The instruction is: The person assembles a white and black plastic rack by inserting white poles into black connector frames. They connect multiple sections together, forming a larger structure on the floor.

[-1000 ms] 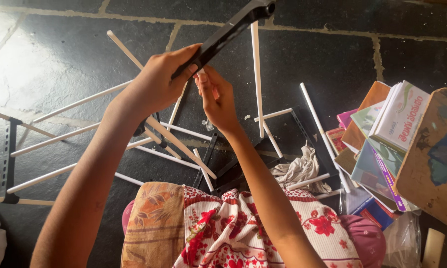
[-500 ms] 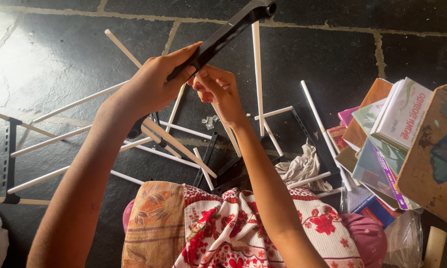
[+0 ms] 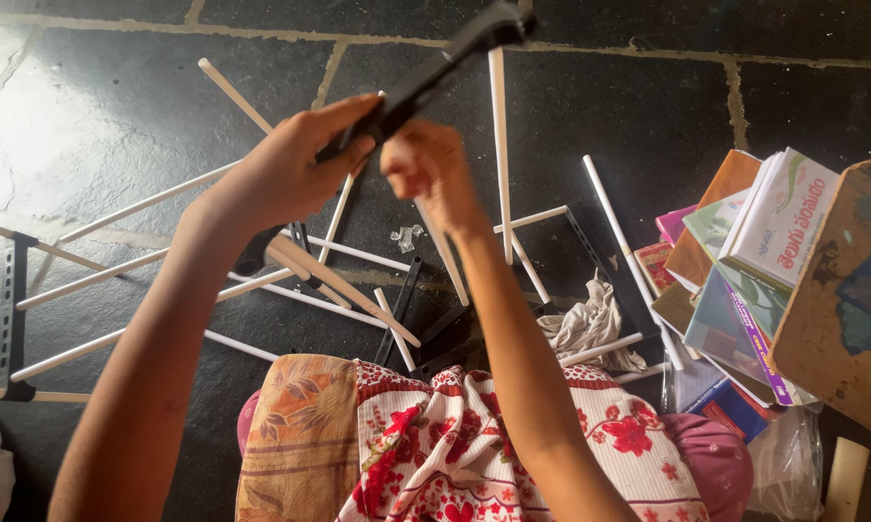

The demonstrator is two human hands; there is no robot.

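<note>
The bar (image 3: pixel 435 68) is black. White rods (image 3: pixel 501 155) lie on a dark slate floor (image 3: pixel 116 106). The cloth (image 3: pixel 474 445) is white with red flowers, beside an orange patterned fabric (image 3: pixel 295 435). The rag (image 3: pixel 590 324) is pale grey. The books (image 3: pixel 744 251) are orange, green and white.

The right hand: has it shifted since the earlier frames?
Yes, slightly. The right hand has risen along the black slotted bar, farther up-frame from the crumpled white cloth on the floor.
</note>
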